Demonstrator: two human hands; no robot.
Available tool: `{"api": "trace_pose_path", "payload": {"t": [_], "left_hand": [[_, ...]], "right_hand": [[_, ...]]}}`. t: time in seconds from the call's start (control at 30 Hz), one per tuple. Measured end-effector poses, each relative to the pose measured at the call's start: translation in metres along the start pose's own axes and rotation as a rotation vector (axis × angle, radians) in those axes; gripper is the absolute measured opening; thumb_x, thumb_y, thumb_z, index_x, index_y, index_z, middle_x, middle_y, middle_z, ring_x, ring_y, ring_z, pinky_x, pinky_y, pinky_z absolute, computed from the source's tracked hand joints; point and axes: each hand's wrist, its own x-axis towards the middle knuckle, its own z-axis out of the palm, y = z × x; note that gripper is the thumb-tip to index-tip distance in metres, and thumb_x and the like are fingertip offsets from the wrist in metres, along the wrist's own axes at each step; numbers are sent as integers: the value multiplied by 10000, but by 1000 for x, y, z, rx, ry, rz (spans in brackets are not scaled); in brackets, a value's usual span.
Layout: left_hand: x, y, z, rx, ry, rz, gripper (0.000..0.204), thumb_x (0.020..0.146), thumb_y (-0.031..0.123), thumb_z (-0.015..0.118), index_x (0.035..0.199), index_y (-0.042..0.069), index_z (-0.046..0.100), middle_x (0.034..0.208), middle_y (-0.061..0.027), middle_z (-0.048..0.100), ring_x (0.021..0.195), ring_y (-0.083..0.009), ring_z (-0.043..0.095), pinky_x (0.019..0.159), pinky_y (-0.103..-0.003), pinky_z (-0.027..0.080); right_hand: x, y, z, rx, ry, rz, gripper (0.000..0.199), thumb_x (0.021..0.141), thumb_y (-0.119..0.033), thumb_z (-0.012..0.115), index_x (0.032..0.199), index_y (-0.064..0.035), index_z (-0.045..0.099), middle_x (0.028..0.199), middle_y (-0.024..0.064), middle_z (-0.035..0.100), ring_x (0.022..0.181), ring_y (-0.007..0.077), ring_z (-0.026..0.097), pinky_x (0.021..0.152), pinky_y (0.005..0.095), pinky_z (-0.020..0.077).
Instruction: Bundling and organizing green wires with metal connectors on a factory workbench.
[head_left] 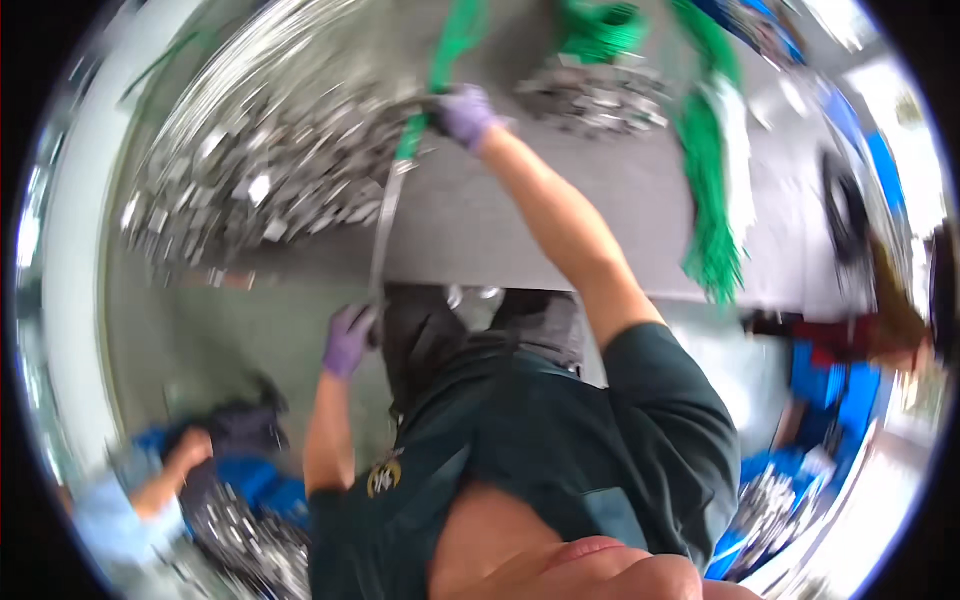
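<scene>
Strip [385, 218]: slants from above the table [560, 220] past its near edge; judged light, springy, slick.
Left hand [349, 341]: grip closed on the lower end.
Right hand [466, 115]: grip closed at the green section [409, 140]; blur obscures exact finger placement.
Hold points: both ends, judged soundest.

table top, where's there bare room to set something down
One bare patch of table lies between the right forearm, the small metal pile and the green bundle. Another lies between the strip and that forearm, down to the near edge. Crowded: left, under the big metal pile; far side, around the green coil.
</scene>
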Motion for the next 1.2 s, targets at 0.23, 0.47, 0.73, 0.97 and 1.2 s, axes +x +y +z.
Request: {"api": "trace_pose_path", "payload": {"t": [0.23,0.47,0.73,0.97,1.2], "left_hand": [[17,-14,6,-89,-5,-12,207,864,185,508,890,-19,528,508,29,334,384,-46,285,348,-205,218],[34,2,22,-171,-61,-68,188,865,197,500,833,17,538,484,17,370,363,-71,352,335,-221,250],[29,3,17,-172,-246,147,282,853,284,534,860,4,509,480,16,319,372,-89,320,336,-238,260],[26,-39,2,-234,-96,-197,218,853,248,545,843,31,525,475,51,291,356,-57,261,332,-220,195],[41,25,-1,-143,-168,142,242,853,283,535,859,41,518,480,16,321,386,-80,304,359,-235,258]], "right_hand": [[16,48,-24,-231,16,-82,206,765,-193,616,713,6,634,559,73,597,394,131,523,359,247,416],[-29,53,13,-329,29,-10,174,717,-166,625,705,8,633,534,91,588,430,156,555,399,278,457],[60,58,-10,-1084,118,-549,216,697,-213,606,679,2,603,540,127,570,493,198,577,473,314,469],[-42,92,16,138,-89,202,159,755,-97,584,650,22,602,593,123,614,426,170,594,336,281,462],[-36,-5,20,-1,-28,-125,243,746,-183,606,610,18,581,514,90,580,378,149,543,374,252,446]]}}
